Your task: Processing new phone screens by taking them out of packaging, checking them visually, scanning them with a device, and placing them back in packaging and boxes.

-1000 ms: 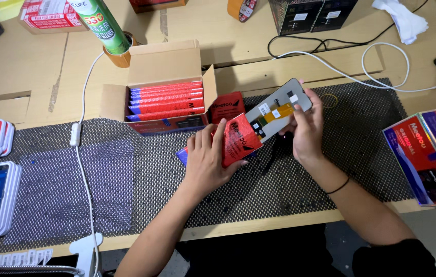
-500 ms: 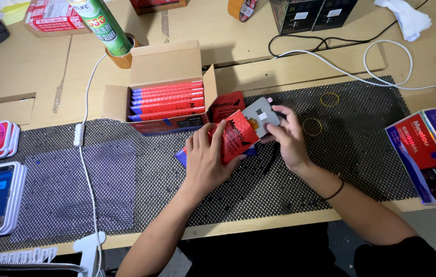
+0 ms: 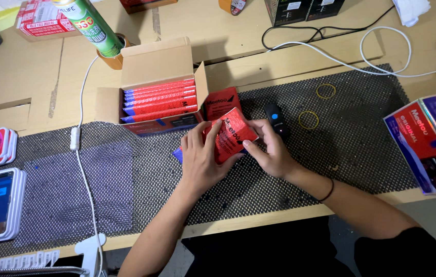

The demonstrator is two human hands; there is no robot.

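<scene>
Head view: my left hand and right hand clasp small red box together over black mesh mat, just in front of open carton packed with matching red boxes. Left fingers wrap box's near edge; right fingertips pinch its right corner. Box looks light, thin cardboard, glossy, likely crushable. Best grip at edges, not flat faces. Small black scanner lies just beside right hand.

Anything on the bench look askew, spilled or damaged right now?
Nothing looks damaged or spilled. Two yellow rubber bands lie loose on the black mesh mat, apart from the work. The left hand and right hand both hold the small red box, tilted, beside the open carton of neatly packed red boxes.
</scene>
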